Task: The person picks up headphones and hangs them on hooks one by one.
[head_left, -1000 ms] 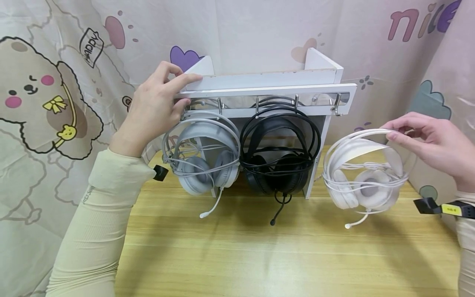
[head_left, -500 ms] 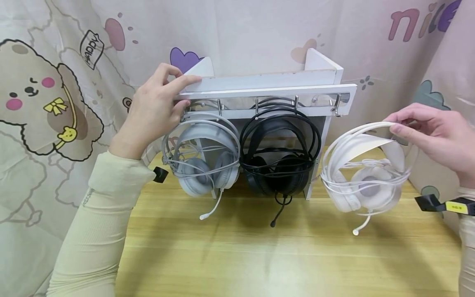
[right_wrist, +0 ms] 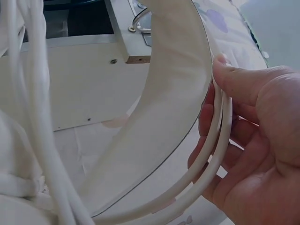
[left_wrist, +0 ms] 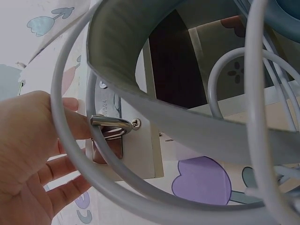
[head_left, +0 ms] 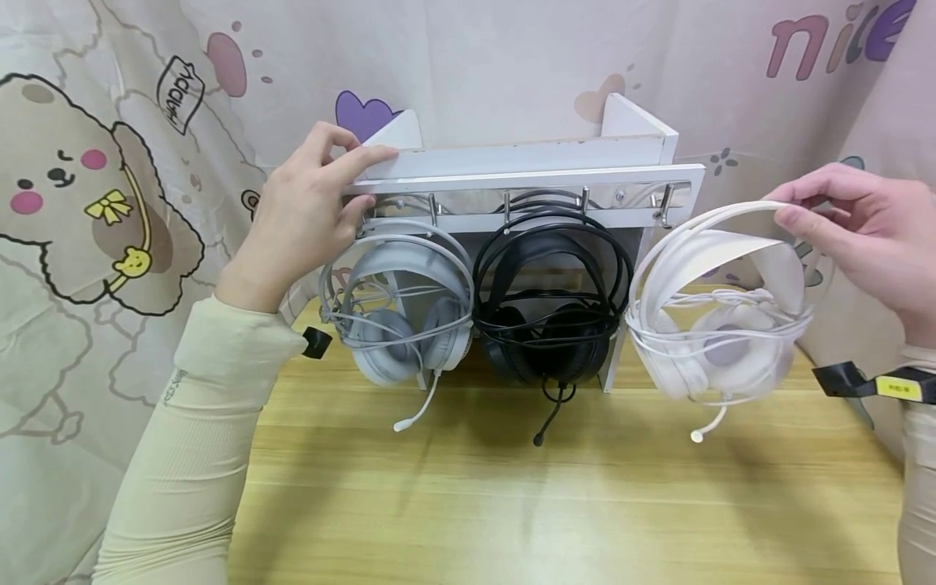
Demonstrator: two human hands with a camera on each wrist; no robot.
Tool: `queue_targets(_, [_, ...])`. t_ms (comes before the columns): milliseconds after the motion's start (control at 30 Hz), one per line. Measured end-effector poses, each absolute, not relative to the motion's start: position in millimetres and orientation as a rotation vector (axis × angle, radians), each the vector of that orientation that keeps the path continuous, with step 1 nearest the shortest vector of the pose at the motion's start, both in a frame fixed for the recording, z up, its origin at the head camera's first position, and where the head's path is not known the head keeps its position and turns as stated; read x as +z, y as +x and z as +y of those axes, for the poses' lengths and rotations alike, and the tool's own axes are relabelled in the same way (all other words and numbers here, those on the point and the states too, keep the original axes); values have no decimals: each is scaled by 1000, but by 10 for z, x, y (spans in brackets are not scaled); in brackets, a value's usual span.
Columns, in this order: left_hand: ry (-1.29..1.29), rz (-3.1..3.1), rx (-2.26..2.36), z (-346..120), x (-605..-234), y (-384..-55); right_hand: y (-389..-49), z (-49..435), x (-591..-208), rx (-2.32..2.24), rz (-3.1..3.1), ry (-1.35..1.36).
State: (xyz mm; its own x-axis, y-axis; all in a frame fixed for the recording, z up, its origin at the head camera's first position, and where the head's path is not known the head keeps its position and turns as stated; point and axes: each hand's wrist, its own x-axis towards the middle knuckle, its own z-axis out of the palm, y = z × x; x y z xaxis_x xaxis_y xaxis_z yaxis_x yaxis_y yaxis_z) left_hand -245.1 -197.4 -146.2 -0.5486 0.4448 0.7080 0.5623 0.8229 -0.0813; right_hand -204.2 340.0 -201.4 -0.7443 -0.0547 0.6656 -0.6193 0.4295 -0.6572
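Note:
My right hand [head_left: 866,227] pinches the top of the double headband of a white headset [head_left: 676,370], holding it in the air just right of the rack. Its cable is wound round it, and its microphone points down. My left hand [head_left: 303,207] grips the left end of the white hook rack [head_left: 526,177], thumb below the rail and fingers on top. A light grey headset [head_left: 383,345] hangs on a left hook [left_wrist: 110,123], close to that hand. Beside it a black headset [head_left: 574,349] hangs from the middle hooks. The far-right hook [head_left: 665,205] carries nothing.
The rack stands on a wooden table [head_left: 541,504], supported by white side panels. Printed curtains [head_left: 504,73] enclose the back and both sides. The rack's right end lies close to the white headset.
My right hand has risen with the white headset, bringing it up beside the rack's right end. The left hand and the two hanging headsets stay where they were.

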Motion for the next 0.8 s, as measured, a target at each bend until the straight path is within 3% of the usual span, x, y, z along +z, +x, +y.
queue_targets(800, [-723,-2244,-186,-1974,-1461,-2452,-2010,3299,-1976,1229,-2137,257])
